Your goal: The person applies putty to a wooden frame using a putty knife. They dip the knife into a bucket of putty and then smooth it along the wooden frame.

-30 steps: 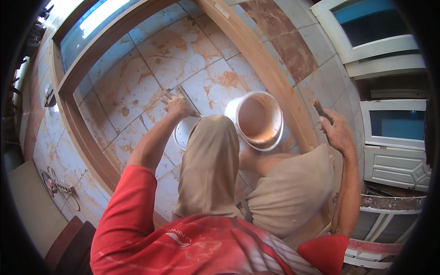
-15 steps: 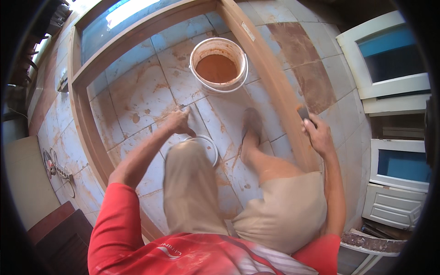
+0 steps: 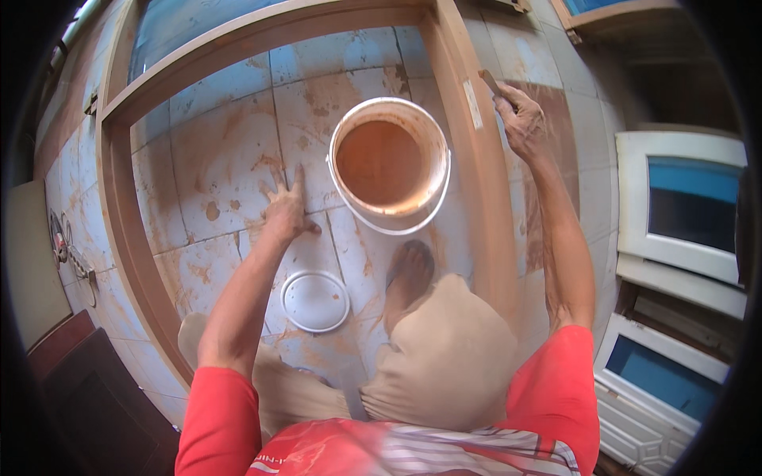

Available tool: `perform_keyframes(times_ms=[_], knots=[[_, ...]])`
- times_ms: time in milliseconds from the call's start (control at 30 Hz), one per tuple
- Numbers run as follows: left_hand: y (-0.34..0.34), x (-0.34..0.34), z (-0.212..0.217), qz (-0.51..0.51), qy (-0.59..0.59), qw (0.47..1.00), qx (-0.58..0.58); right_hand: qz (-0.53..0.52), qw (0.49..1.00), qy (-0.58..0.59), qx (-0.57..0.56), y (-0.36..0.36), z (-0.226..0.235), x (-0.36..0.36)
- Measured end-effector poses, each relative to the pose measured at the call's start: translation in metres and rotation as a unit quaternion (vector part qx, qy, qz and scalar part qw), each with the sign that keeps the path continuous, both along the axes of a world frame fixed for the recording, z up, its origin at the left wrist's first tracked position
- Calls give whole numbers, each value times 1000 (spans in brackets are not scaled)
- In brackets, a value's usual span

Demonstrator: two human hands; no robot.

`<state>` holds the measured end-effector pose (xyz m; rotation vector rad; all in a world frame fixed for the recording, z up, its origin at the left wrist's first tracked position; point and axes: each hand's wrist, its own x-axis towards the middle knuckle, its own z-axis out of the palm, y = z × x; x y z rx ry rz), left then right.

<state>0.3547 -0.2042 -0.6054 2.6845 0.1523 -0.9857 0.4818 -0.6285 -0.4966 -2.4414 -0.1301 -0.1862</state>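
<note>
Frame (image 3: 127, 198): right hand (image 3: 522, 123) now farther up

Stained floor tiles (image 3: 194, 143) show through the frame. Within it, near the right rail (image 3: 486, 182), stands the bucket (image 3: 434, 151) of brown liquid (image 3: 379, 163). The lid (image 3: 315, 301), half hidden a moment ago, now lies fully in view. The left hand is spread wide (image 3: 286, 210), holding nothing; whether it touches the tiles I cannot tell. The right hand, closed round the tool (image 3: 490, 82), has come up beside the pale label (image 3: 472, 103), so attention seems to have shifted to the rail's far stretch. Tool contact is unclear.
</note>
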Motion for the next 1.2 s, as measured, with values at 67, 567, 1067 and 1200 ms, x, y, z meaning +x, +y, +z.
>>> perform_keyframes(times_ms=[67,567,1067,1200], knots=[[0,1,-2,10,-1,1000,0,19,998,-45,-34,7,-7,42],[-4,10,-3,32,1,999,8,146,900,-15,-410,6,15,110],[-13,14,9,48,43,998,28,148,900,37,-409,36,61,137],[-6,14,3,53,28,998,6,185,877,84,-435,32,50,131]])
